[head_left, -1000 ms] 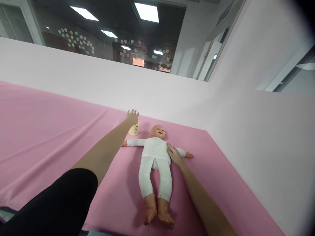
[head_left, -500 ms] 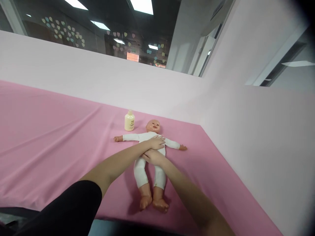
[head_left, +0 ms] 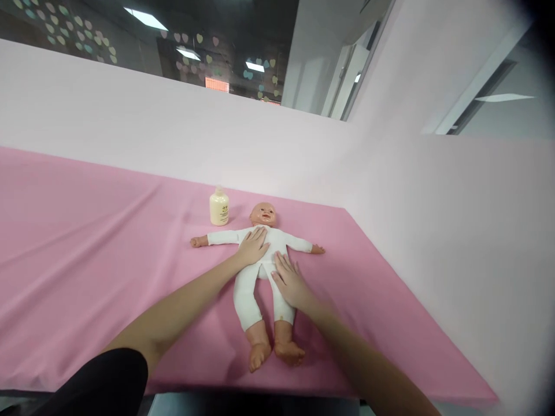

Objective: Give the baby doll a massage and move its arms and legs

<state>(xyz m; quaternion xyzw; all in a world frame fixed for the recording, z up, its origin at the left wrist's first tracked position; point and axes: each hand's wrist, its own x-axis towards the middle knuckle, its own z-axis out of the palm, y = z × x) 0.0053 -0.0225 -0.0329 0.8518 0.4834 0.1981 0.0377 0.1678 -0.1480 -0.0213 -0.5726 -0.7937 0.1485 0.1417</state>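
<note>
A baby doll point(head_left: 277, 238) with a white cloth body lies on its back, its arms spread and its feet toward me. My left hand point(head_left: 254, 247) rests flat on the left side of the doll's chest, fingers stretched out and pointing up toward its head. Lower down, my right hand point(head_left: 292, 284) lies over the doll's hip and upper thigh on the right, fingers extended. The hands are apart from each other, and neither grips anything. A cream-coloured bottle point(head_left: 219, 208) with dark print stands upright beyond the doll's outstretched arm on the left.
Pink cloth point(head_left: 108, 231) with a few creases covers the table. A white wall point(head_left: 173, 127) runs along the back edge, with a window point(head_left: 234, 52) above it bearing heart stickers. Another wall point(head_left: 455, 231) borders the right side.
My hands were crossed on the doll's torso. They have parted, the left moving to the left side of its chest and the right down to its hip. The view has shifted slightly.
</note>
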